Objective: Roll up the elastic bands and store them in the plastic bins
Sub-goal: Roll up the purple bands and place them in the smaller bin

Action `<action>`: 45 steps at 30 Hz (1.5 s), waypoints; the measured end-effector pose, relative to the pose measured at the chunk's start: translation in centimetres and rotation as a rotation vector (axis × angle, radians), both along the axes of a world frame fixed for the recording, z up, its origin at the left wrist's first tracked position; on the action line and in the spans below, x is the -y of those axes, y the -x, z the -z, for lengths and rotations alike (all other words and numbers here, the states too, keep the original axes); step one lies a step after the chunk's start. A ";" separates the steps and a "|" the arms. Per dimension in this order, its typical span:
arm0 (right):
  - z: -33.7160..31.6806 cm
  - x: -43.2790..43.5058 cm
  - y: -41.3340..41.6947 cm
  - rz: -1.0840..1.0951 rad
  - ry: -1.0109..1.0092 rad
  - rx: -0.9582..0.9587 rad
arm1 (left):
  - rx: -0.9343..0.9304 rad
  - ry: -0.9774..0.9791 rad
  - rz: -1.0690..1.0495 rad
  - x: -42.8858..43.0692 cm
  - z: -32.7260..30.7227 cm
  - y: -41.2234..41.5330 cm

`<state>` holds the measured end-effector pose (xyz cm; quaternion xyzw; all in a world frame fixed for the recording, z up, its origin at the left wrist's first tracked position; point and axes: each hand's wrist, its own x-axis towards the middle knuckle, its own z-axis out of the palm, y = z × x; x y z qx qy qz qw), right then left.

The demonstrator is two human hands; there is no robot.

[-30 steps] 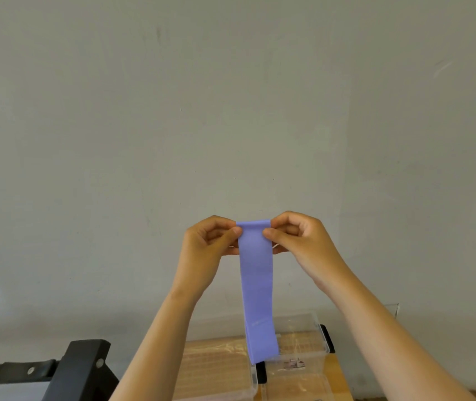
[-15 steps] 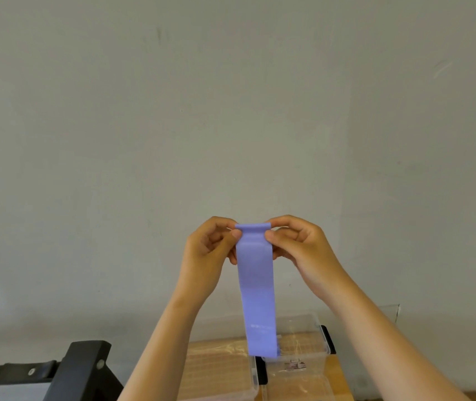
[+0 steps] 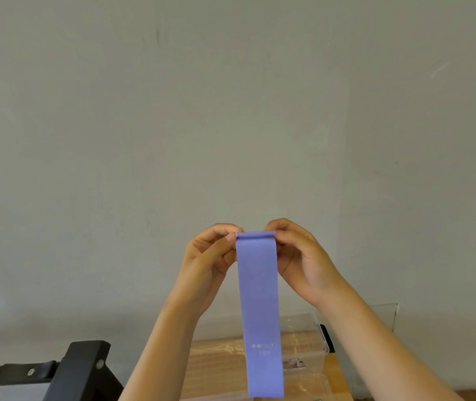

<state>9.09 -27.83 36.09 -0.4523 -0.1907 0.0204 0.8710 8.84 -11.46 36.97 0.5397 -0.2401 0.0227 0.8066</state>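
Observation:
A purple elastic band (image 3: 259, 299) hangs straight down in front of the wall, its top edge turned over into a small fold. My left hand (image 3: 207, 264) pinches the top left corner of the band. My right hand (image 3: 300, 256) pinches the top right corner. Both hands are raised at chest height. Below them, clear plastic bins (image 3: 306, 351) stand on a wooden table (image 3: 216, 369); the band's lower end hangs in front of them and hides part of them.
A plain grey wall (image 3: 231, 111) fills most of the view. A black metal frame (image 3: 80, 369) with bolts stands at the lower left beside the table. Another clear container edge (image 3: 387, 314) shows at the right, behind my right forearm.
The band's top edge has been rolled over into a small fold between my fingers. The hands have moved slightly closer to the camera, and the band hangs lower in the view.

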 end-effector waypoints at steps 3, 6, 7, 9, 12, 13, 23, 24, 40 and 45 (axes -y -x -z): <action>-0.4 0.0 0.2 0.079 0.094 0.061 | 0.018 -0.032 -0.049 -0.5 0.1 -0.1; -0.5 0.0 0.4 0.189 0.272 0.118 | 0.074 -0.170 -0.171 -0.8 0.2 -0.2; -0.5 0.0 0.5 0.232 0.326 0.135 | 0.097 -0.228 -0.217 -0.8 0.2 -0.1; -0.5 0.0 0.5 0.328 0.430 0.161 | 0.119 -0.324 -0.307 -0.8 0.2 -0.2; -0.4 -0.1 0.5 0.431 0.554 0.198 | 0.139 -0.406 -0.370 -0.7 0.0 0.0; -0.3 -0.1 0.5 0.466 0.600 0.216 | 0.142 -0.425 -0.382 -0.7 0.0 -0.1; 0.4 0.2 0.6 0.549 0.900 0.386 | 0.203 -0.646 -0.349 -0.9 0.6 -0.2; 0.4 0.3 0.7 0.520 0.902 0.369 | 0.195 -0.650 -0.319 -0.8 0.6 -0.1; -0.6 0.4 2.3 -0.021 0.183 0.016 | -0.201 -0.069 0.120 -0.1 0.7 1.4; -0.7 1.0 2.4 0.222 0.482 0.107 | 0.019 -0.355 -0.161 -0.1 0.5 1.5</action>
